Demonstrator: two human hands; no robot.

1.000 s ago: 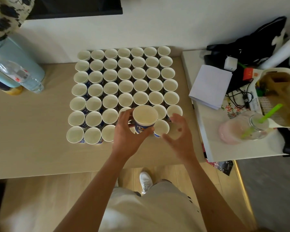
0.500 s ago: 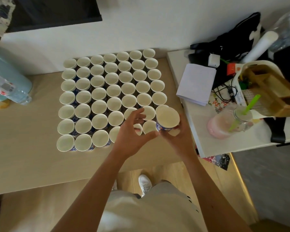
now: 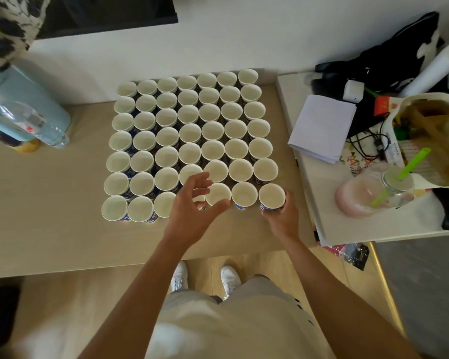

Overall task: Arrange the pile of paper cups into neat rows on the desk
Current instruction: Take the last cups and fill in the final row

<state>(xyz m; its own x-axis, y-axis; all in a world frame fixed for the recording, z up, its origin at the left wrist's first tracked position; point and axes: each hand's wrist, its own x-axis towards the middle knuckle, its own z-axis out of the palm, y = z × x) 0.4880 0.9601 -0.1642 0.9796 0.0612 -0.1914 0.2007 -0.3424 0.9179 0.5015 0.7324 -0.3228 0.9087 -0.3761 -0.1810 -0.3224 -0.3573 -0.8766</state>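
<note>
Two hands meet at the near edge of the cup block. The right hand (image 3: 283,216) curls its fingers round the corner cup (image 3: 271,196), upright at 5 o'clock of the block and in line with the front row. The left hand (image 3: 195,208) hovers with its fingers spread and relaxed over that row, hiding one cup. Whether its thumb touches the neighbouring cup (image 3: 217,194) I cannot tell. The paper cups (image 3: 189,133) stand mouth-up in seven close rows on the pale wooden desk (image 3: 49,216). At 3 o'clock a white side table (image 3: 373,229) carries a paper stack (image 3: 322,128) and a jar of pink drink (image 3: 360,195). At 9 o'clock lies a water bottle (image 3: 24,120).
</note>
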